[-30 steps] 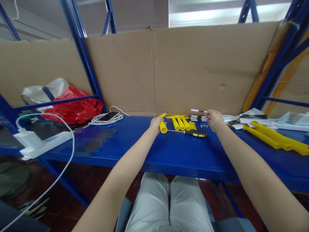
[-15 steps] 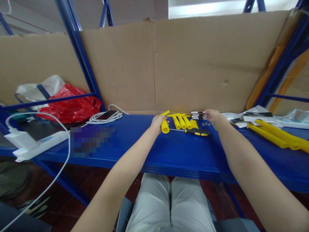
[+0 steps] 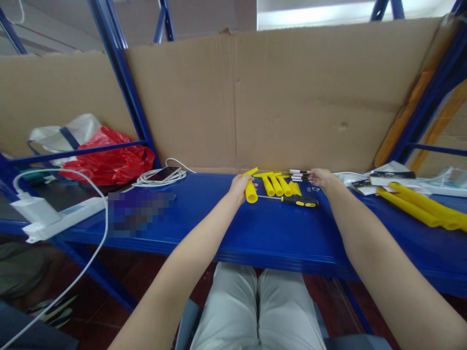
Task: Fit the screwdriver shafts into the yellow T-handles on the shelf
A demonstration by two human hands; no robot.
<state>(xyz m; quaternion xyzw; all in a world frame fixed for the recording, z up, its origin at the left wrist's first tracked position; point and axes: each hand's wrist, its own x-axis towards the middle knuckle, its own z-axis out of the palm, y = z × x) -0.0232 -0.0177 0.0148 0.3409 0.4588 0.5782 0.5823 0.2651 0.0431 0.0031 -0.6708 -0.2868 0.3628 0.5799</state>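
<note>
- Blue shelf, head-cam view; 12 o'clock = far side, 6 = wearer's side.
- L hand: fingers wrapped round a yellow T-shaped pc, approx. mid-shelf; its hollow end faces 6.
- R hand: btwn 2 & 3 o'clock from L hand, fingers bunched at the right-hand end of a stack of blk-&-wht sticks; can't tell if it's pinching one.
- Row of yellow T-pcs: btwn the hands, btwn 2 & 3 o'clock from the held pc, w/ a smaller yellow pc just beside at the row's 3 o'clock end.
- Screwdriver: lying approx. 3 o'clock from held pc, blk-&-yellow handle toward 3, shaft toward 9.
- Small metal bits: near R hand, btwn 7 & 8; too small to ID.
- Long yellow tubes: btwn 3 & 4 from R hand; wht pkts near them, approx. 3.
- From L hand: coiled wht cable w/ phone approx. 9; red bag btwn 9 & 10; wht power strip btwn 8 & 9.
- Cardboard panel: upright along 12 o'clock side.
</note>
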